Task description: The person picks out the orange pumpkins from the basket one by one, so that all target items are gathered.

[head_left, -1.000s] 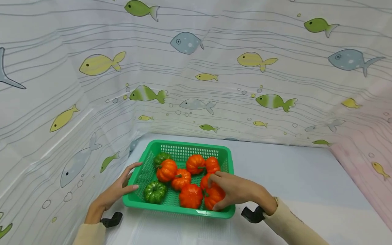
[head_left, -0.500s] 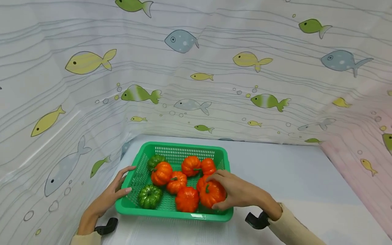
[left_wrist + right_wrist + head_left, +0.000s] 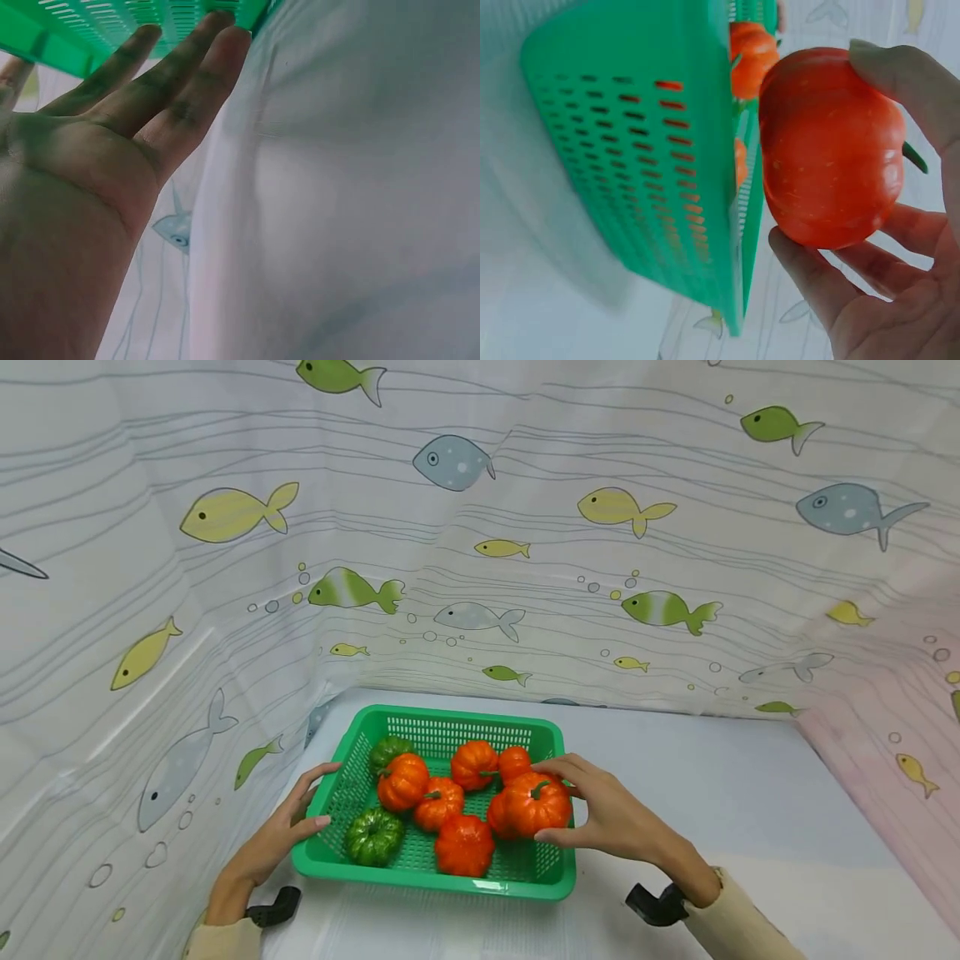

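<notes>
An orange toy pumpkin point(image 3: 538, 804) with a green stem is held by my right hand point(image 3: 618, 814), thumb on one side and fingers on the other. The right wrist view shows this pumpkin point(image 3: 829, 150) up close, above the rim of the green plastic basket point(image 3: 705, 150). My left hand point(image 3: 273, 843) touches the left side of the basket point(image 3: 427, 882), thumb at its rim. In the left wrist view its fingers point(image 3: 184, 116) reach out fairly straight against the basket's slotted wall. Inside lie several more orange pumpkins point(image 3: 465, 846) and two green pumpkins point(image 3: 373, 837).
The basket stands on a white tabletop point(image 3: 690, 793), which stretches away to the right. A white curtain point(image 3: 555, 635) printed with fish hangs behind and along the left side. Each wrist wears a black camera mount point(image 3: 657, 906).
My right hand has gripped an orange pumpkin at the basket's near right corner and lifted it up, slightly rightward. My left hand stays at the basket's left side.
</notes>
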`<action>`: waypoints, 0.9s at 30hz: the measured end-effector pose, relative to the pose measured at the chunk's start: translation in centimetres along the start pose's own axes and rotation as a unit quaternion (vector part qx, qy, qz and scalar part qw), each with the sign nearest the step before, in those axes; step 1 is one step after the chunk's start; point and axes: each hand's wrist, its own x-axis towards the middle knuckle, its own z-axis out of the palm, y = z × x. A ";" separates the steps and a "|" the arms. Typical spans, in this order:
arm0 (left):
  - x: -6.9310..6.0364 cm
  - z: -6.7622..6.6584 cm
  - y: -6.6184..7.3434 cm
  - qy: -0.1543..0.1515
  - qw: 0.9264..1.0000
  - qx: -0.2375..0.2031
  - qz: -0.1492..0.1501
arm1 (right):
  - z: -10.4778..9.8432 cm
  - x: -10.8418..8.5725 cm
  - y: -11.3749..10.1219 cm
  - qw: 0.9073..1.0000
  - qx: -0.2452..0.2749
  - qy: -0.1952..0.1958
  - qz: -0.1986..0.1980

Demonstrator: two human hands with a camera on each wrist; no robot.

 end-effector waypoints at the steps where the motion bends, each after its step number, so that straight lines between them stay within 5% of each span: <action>1: 0.0 0.0 0.0 0.001 1.000 0.000 0.001 | -0.1 -0.1 0.1 1.000 -0.001 0.007 0.000; 12: -0.8 0.0 0.3 0.030 0.999 0.010 -0.008 | -0.9 -1.5 2.0 0.997 0.001 0.070 0.015; 27: 0.0 1.2 0.6 0.014 1.000 -0.002 0.008 | -2.8 -3.7 5.0 0.989 -0.042 0.134 0.050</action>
